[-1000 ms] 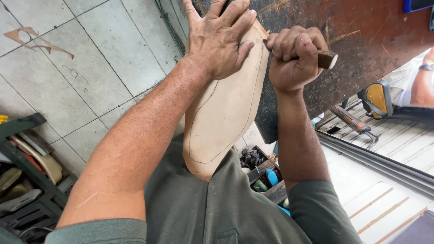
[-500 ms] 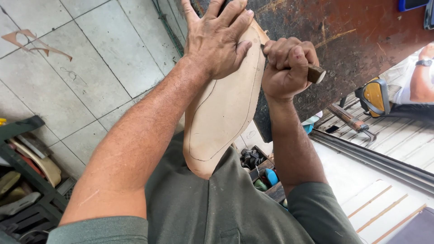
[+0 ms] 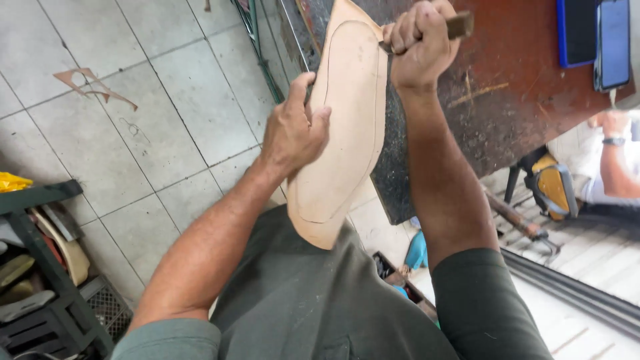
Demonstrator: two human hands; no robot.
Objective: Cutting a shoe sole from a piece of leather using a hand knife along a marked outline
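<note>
A tan sole-shaped piece of leather (image 3: 347, 127) with a drawn outline leans from my lap up onto the worn dark worktable (image 3: 507, 100). My left hand (image 3: 293, 130) grips its left edge around the middle. My right hand (image 3: 420, 43) is clenched around a wooden-handled knife (image 3: 457, 25) at the leather's upper right edge, the blade down against the outline. The blade itself is mostly hidden by my fingers.
Two phones (image 3: 597, 37) lie at the table's far right. Another person's arm with a wristwatch (image 3: 617, 157) is at the right. A dark shelf (image 3: 40, 267) with shoe parts stands at the lower left on the tiled floor. A leather scrap (image 3: 93, 83) lies on the tiles.
My left hand has slid down from the top of the leather to its left edge. My right hand with the knife has moved up along the right edge. The view has shifted.
</note>
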